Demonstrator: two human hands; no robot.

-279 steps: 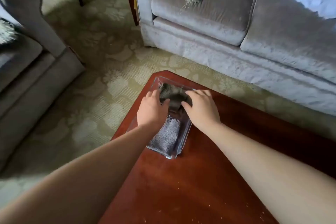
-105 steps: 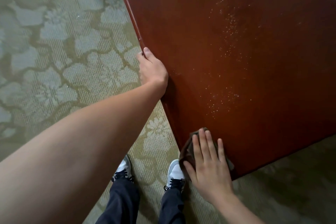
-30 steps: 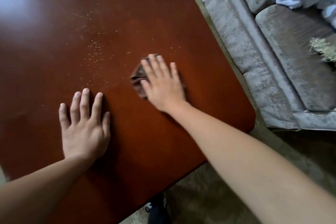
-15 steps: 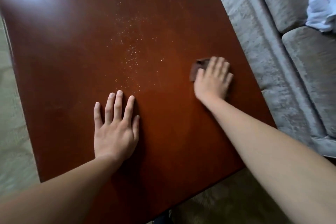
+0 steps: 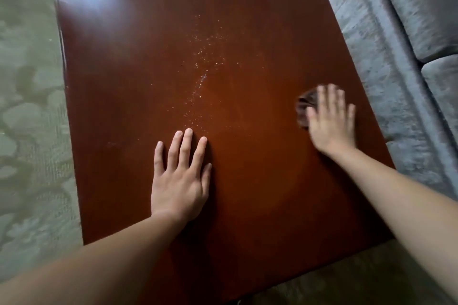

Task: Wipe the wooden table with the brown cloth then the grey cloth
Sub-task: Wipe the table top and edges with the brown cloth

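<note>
Two grips lie flat on the wooden desk [image 5: 148,86]: the left grip [image 5: 179,188], spread and holding nothing, seems to give support; the right grip [image 5: 330,119], unclenched, presses the brown cloth [image 5: 303,106] beneath it, crumbs [image 5: 200,77] lying to its left.

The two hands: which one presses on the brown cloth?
The right hand, on the side of the sofa, presses flat on the brown cloth. The left hand lies flat on the bare wooden table, without any cloth.
</note>
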